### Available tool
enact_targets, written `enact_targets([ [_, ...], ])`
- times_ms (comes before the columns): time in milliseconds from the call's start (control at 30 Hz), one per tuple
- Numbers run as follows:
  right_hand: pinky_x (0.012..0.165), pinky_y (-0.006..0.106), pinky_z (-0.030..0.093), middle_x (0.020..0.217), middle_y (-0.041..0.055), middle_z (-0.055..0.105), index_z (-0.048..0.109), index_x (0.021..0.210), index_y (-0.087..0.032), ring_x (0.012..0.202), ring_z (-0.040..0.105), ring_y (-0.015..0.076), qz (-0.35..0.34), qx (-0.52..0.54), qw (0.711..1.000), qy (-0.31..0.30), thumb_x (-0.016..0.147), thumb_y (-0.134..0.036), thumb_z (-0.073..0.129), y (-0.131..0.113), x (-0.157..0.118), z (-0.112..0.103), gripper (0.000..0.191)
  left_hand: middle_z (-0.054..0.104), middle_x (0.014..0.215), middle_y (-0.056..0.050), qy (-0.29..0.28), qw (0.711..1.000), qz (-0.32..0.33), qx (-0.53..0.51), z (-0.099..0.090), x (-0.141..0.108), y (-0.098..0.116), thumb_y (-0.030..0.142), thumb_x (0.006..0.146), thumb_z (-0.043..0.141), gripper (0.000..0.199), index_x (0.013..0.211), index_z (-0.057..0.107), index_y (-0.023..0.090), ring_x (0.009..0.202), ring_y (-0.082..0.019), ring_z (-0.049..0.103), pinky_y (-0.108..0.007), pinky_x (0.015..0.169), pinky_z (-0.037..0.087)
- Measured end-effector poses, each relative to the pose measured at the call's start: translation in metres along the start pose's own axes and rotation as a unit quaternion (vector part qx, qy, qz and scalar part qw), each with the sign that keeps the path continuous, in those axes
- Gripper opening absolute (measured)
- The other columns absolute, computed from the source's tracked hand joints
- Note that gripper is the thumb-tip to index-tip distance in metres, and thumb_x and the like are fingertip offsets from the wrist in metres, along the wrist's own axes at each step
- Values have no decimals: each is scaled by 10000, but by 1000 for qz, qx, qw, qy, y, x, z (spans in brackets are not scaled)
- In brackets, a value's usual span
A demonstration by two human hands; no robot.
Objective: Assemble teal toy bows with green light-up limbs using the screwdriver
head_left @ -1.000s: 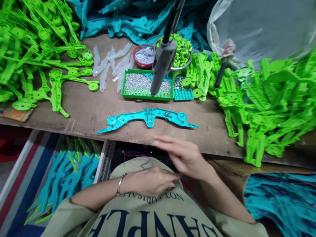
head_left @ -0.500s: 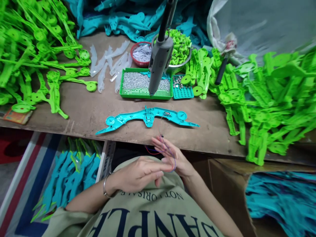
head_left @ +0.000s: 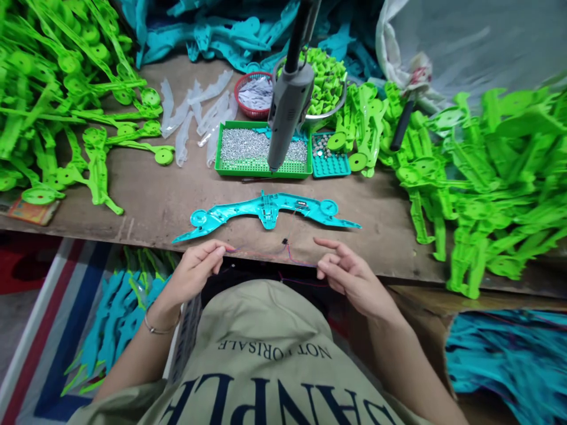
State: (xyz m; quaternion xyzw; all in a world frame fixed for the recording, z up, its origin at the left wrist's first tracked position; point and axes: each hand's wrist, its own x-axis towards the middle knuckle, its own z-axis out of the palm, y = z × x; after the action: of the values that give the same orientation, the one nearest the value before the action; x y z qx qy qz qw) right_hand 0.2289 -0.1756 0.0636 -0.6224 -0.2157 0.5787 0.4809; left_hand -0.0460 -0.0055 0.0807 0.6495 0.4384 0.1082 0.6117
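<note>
At six o'clock, the left hand (head_left: 201,268) and right hand (head_left: 349,274) pinch thin wires (head_left: 261,252) apart, seemingly to untangle them below the blue bow-shaped shell (head_left: 239,208).

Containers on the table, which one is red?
The round basket of white pieces, just behind the green tray; the metal bowl is silvery, and the small tray is blue.

2 bare hands spreading thin wires at the table's front edge

At lower centre, the left hand (head_left: 354,277) and right hand (head_left: 199,268) pinch thin red-and-blue wires (head_left: 261,252) below 1 bow-shaped turquoise plastic part (head_left: 268,209).
</note>
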Motion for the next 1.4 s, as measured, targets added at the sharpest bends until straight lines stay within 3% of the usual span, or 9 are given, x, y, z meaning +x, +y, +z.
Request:
enact_targets([
  [200, 573, 269, 465, 688, 14, 669, 683, 1111, -167, 613, 595, 142, -51, -168, 983, 60, 820, -554, 736, -11, 2, -24, 486, 524, 582, 37, -24, 997, 15, 74, 5, 15, -16, 482, 963, 494, 394, 987, 717, 159, 565, -115, 456, -224, 559, 354],
  [367, 544, 281, 470, 702, 41, 686, 704, 1066, -163, 584, 581, 146, -43, -216, 974, 57, 830, -612, 695, -15, -5, -28, 507, 561, 612, 28, -101, 988, 1, 118, 3, 7, -9, 488, 1001, 436, 436, 1002, 727, 164, 565, -111, 468, -218, 546, 347],
  [567, 529, 289, 481, 708, 44, 686, 717, 1078, -177, 574, 567, 151, -20, -280, 959, 35, 836, -660, 668, -18, -14, -36, 543, 665, 715, 12, -175, 968, -29, 176, -10, -12, -10, 425, 1019, 417, 428, 1254, 694, 199, 592, -112, 540, -212, 567, 394],
  [767, 610, 297, 519, 745, 73, 714, 741, 1007, -189, 668, 646, 188, -51, -350, 927, 123, 739, -777, 699, -56, -25, -67, 648, 698, 748, 3, -58, 976, -44, 206, -55, -25, -11, 523, 949, 497, 423, 1145, 718, 219, 678, -162, 630, -242, 621, 485],
  [933, 492, 270, 404, 638, 47, 678, 732, 857, -181, 504, 518, 130, -96, -389, 893, 204, 760, -831, 615, -87, -17, -77, 667, 688, 717, 22, 28, 978, -31, 206, -80, -23, 5, 540, 885, 581, 348, 1014, 711, 244, 669, -164, 649, -256, 639, 522],
  [1033, 518, 273, 396, 604, 37, 665, 725, 787, -183, 503, 516, 125, -174, -421, 851, 263, 837, -704, 638, -85, -4, -79, 531, 689, 723, 28, 73, 985, -36, 150, -79, -17, 9, 539, 863, 646, 331, 1029, 682, 254, 639, -157, 642, -255, 591, 531],
  [1233, 596, 310, 404, 607, 38, 660, 785, 925, -221, 595, 612, 185, -277, -616, 693, 251, 948, -523, 613, -61, 15, -103, 348, 754, 738, -47, 35, 998, -35, 48, -65, -13, 7, 566, 775, 796, 388, 884, 694, 209, 670, -213, 733, -310, 618, 618],
  [1333, 669, 374, 468, 667, 73, 684, 777, 962, -212, 652, 635, 237, -280, -661, 666, 203, 977, -490, 564, -53, 21, -119, 350, 795, 813, -79, 2, 999, -37, 9, -52, -12, 7, 535, 782, 814, 380, 900, 705, 190, 761, -250, 787, -346, 710, 662],
  [1400, 743, 445, 514, 789, 116, 729, 768, 999, -203, 741, 667, 279, -294, -650, 673, 194, 982, -456, 552, -50, 23, -114, 333, 805, 844, -90, -25, 999, -10, -18, -37, -9, 6, 493, 832, 786, 335, 907, 704, 177, 794, -256, 797, -356, 739, 672],
])
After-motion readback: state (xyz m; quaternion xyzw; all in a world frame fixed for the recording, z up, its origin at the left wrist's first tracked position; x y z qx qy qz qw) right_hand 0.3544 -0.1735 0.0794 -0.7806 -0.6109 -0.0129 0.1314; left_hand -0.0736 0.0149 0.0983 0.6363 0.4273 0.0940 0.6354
